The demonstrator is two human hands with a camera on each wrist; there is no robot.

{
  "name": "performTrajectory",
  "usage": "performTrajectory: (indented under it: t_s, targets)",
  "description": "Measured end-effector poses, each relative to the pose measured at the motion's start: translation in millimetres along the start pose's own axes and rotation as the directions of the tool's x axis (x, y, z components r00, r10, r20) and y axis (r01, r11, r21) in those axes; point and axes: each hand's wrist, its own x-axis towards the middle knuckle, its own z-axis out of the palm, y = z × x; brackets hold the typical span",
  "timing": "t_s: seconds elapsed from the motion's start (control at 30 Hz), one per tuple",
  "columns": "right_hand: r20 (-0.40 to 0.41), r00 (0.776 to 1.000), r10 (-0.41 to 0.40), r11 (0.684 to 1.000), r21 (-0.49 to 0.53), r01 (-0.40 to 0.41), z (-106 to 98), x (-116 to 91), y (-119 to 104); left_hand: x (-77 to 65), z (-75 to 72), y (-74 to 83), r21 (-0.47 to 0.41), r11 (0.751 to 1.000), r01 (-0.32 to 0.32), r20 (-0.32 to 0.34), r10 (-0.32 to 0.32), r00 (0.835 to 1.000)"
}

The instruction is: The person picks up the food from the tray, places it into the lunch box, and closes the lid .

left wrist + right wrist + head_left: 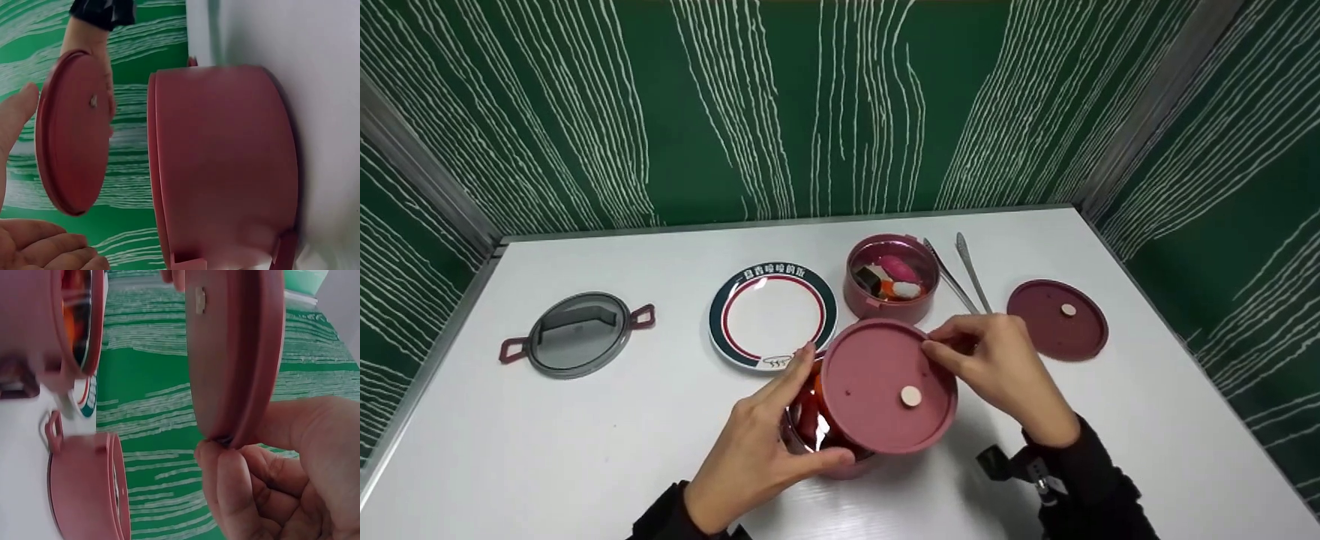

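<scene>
My right hand point(1005, 367) pinches the edge of a round, dusty-red pot lid point(874, 367) with a small pale knob. The lid is tilted above a matching pot point(225, 157) and apart from its rim, as both wrist views show. Red and orange pieces point(808, 412) lie inside that pot; the lid hides part of them in the head view. My left hand point(761, 439) is spread beside the pot's opening, thumb and fingers apart. In the left wrist view its relaxed fingers point(50, 247) are near the lid with nothing held.
Behind stands a second red pot point(889, 311) with toy-like food pieces inside. Metal tongs point(975, 274) lie beside it, and a darker red lid point(1050, 322) is at the right. A rimmed plate point(776, 311) and a grey two-handled lid point(577, 345) are to the left.
</scene>
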Motion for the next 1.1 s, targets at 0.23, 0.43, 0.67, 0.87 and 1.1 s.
performTrajectory:
  t_s: [0.23,0.43,0.67,0.87,1.1]
  targets:
    - [0.007,1.000,-0.028,0.998,0.051,0.028,17.1,4.2,-10.7,-0.8,-0.7,-2.4,0.007,1.000,0.026,-0.024,-0.026,0.999]
    - [-0.011,0.999,-0.050,0.997,0.054,0.050,28.5,3.9,-13.5,0.2,-2.3,-10.3,0.001,1.000,0.023,-0.032,-0.023,0.999]
    - [0.016,0.989,-0.150,0.985,0.085,0.148,37.7,0.7,-12.1,-1.1,-7.4,-21.7,0.009,1.000,0.026,-0.065,-0.026,0.998]
    - [0.167,0.961,-0.221,0.963,0.191,0.189,33.7,-5.6,-4.7,-0.2,-11.5,-25.3,0.004,0.999,0.037,-0.091,-0.037,0.995]
    - [0.254,0.911,-0.324,0.941,0.186,0.283,36.1,-16.1,11.7,-4.3,-9.6,-30.3,0.007,0.999,0.052,-0.079,-0.051,0.996]
